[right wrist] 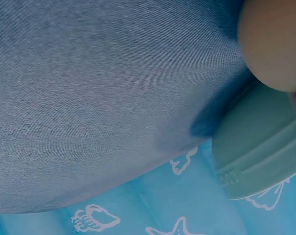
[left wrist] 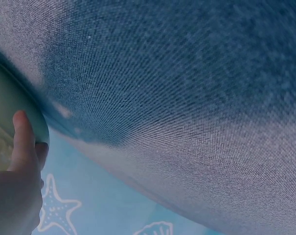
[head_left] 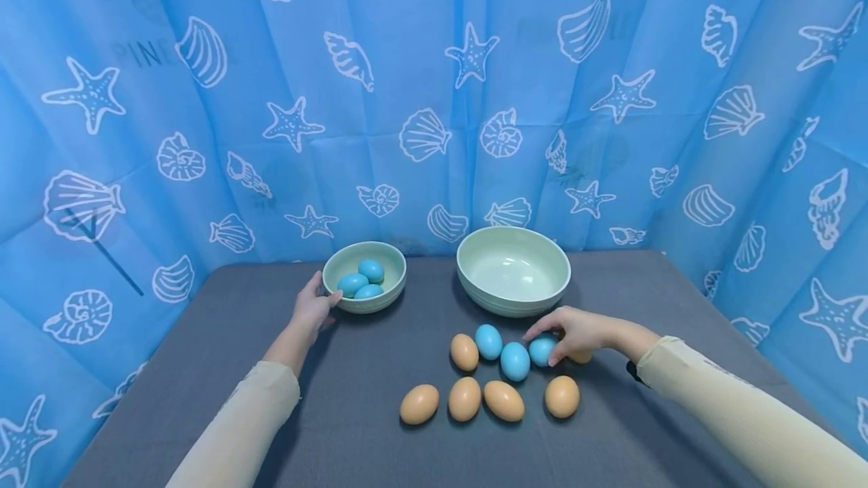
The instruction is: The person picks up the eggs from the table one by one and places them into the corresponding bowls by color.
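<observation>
My left hand (head_left: pixel 314 311) holds the small pale green bowl (head_left: pixel 366 306) by its left side, the thumb at the rim. Three blue eggs lie inside that bowl. In the left wrist view, fingers (left wrist: pixel 24 142) rest against the bowl's outer wall. On the cloth, my right hand (head_left: pixel 576 330) pinches a blue egg (head_left: pixel 542 350) between thumb and fingers. Two more blue eggs, one (head_left: pixel 515 361) nearer and one (head_left: pixel 488 342) farther left, lie beside it. A brown egg (head_left: pixel 581 357) is partly hidden under the right hand; a brown egg (right wrist: pixel 275 44) also shows close up in the right wrist view.
A larger pale green bowl (head_left: pixel 513 300) stands behind the loose eggs, with no eggs visible in it. Several brown eggs, such as one at the front left (head_left: pixel 419 404), lie on the grey cloth (head_left: pixel 366 435). A blue shell-patterned curtain (head_left: pixel 434 194) hangs behind the table.
</observation>
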The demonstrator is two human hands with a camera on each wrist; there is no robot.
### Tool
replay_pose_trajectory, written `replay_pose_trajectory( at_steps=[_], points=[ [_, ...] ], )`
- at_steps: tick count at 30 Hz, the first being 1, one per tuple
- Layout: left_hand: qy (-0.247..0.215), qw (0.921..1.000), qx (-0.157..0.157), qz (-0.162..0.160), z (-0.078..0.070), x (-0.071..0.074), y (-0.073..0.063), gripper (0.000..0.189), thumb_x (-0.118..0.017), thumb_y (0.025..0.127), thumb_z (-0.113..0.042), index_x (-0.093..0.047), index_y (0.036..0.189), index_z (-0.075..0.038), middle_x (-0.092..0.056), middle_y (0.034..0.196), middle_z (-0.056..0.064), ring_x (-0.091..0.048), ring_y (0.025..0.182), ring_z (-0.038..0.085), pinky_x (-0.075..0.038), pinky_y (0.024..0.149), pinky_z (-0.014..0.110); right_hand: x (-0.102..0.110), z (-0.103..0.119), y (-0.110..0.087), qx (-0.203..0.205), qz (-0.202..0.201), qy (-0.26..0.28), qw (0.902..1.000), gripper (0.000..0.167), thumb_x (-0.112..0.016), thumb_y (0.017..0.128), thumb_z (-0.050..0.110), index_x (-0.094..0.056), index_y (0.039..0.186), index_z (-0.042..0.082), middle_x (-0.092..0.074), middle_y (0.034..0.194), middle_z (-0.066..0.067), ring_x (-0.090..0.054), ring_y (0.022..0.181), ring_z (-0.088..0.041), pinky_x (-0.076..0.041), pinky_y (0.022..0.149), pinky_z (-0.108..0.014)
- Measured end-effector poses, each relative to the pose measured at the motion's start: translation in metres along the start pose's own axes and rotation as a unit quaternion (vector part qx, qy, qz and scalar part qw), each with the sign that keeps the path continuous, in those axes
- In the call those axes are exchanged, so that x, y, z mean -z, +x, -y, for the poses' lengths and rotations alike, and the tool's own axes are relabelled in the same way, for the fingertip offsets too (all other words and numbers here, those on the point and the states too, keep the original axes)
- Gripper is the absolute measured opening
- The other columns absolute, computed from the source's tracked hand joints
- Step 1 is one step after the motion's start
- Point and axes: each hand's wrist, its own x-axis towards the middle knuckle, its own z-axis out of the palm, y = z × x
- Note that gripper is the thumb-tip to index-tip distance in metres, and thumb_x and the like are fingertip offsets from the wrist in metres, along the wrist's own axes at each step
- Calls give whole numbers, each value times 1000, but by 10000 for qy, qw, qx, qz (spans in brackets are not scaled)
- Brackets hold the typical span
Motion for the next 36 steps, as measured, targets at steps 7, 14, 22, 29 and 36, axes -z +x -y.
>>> replay_pose_trajectory(
  at_steps=[7,14,22,29,36],
  points=[
    [-96,9999,36,19,-6,-2,-9,73,-49,101,-5,-3,157,-10,-4,162,15,-15,145,38,-40,103,55,6,5,0,217,-135,53,9997,44,-78,82,13,-66,123,1,-62,125,-13,-54,114,-28,-47,95,-49],
    [-149,9999,-6,27,-7,-2,-12,73,-49,101,-4,-3,157,-9,-3,162,15,-13,145,38,-39,103,57,12,14,-4,311,-285,207,9989,46,-79,82,13,-64,123,-4,-63,123,-15,-55,108,-22,-50,90,-40],
    [-118,9999,-6,25,-4,-1,-10,72,-48,101,-4,-2,157,-9,-2,162,16,-12,145,37,-39,103,57,20,23,-3,405,-454,292,9977,48,-78,83,16,-63,124,-5,-62,124,-21,-56,109,-26,-51,86,-30],
    [-120,9999,-17,50,-4,-1,-9,72,-48,101,-4,-2,157,-9,-2,162,16,-11,145,37,-40,102,57,23,30,2,509,-536,295,9968,46,-77,85,17,-64,124,-3,-64,122,-17,-60,104,-20,-53,83,-32],
    [-124,9999,-12,77,-5,-1,-10,72,-48,102,-5,-1,157,-9,-2,161,16,-11,145,38,-39,102,57,25,34,6,695,-588,412,9950,47,-75,86,16,-62,125,-6,-64,122,-19,-59,109,-28,-54,83,-33]
  ],
)
